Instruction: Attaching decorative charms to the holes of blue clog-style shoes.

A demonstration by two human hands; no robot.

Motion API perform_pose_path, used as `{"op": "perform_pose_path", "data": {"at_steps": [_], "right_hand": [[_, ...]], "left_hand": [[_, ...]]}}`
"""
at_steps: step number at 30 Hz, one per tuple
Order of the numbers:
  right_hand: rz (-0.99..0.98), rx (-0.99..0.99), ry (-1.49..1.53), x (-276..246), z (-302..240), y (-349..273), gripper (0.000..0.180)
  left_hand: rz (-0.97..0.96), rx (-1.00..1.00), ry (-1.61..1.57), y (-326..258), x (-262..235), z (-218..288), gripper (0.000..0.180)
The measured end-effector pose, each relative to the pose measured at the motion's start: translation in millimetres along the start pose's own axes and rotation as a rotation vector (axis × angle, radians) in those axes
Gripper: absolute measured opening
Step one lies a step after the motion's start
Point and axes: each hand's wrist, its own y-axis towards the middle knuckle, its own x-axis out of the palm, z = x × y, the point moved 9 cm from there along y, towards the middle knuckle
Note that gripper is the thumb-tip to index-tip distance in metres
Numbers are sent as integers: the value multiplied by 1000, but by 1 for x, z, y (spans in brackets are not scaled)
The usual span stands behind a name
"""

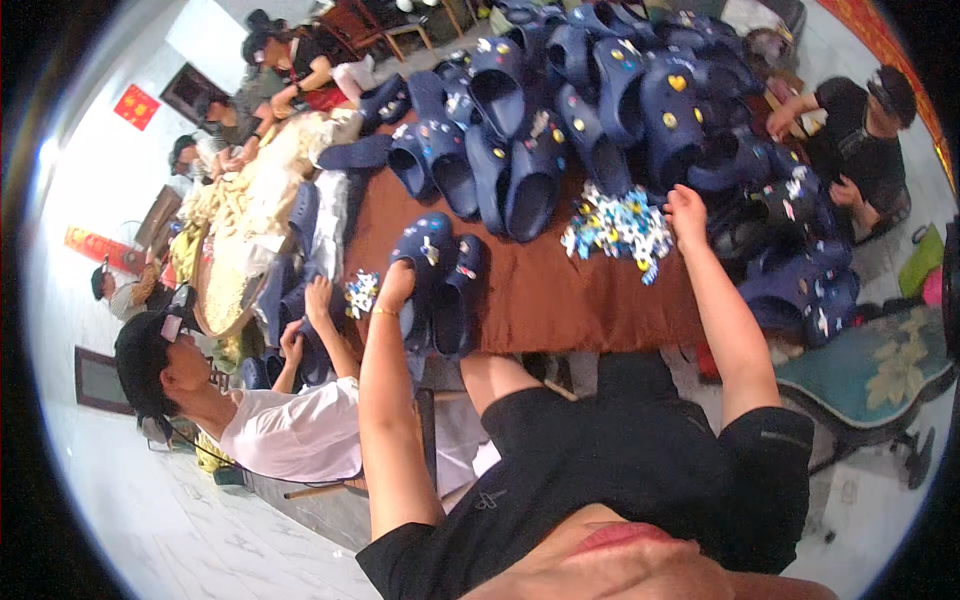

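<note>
Brown cloth covers the long table [560, 300], with dark blue clogs [560, 110] heaped along its far side. Both forearms stretch out from the near edge. Left hand [395, 285] rests on a navy clog [425, 270] studded with small charms; whether it grips is unclear. Right hand [686, 212] reaches, fingers curled, into the pile of colourful charms [618, 228] right of centre.
</note>
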Motion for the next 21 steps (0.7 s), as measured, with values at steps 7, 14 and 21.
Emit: {"op": "perform_pose_path", "data": {"at_steps": [7, 14, 21], "right_hand": [[-6, 359, 673, -5, 1, 102, 28], [45, 256, 599, -25, -17, 140, 24], [-390, 108, 650, 62, -117, -41, 15]], "left_hand": [[250, 173, 442, 13, 2, 35, 28], [474, 127, 433, -35, -3, 84, 23], [594, 465, 31, -116, 36, 132, 41]]}}
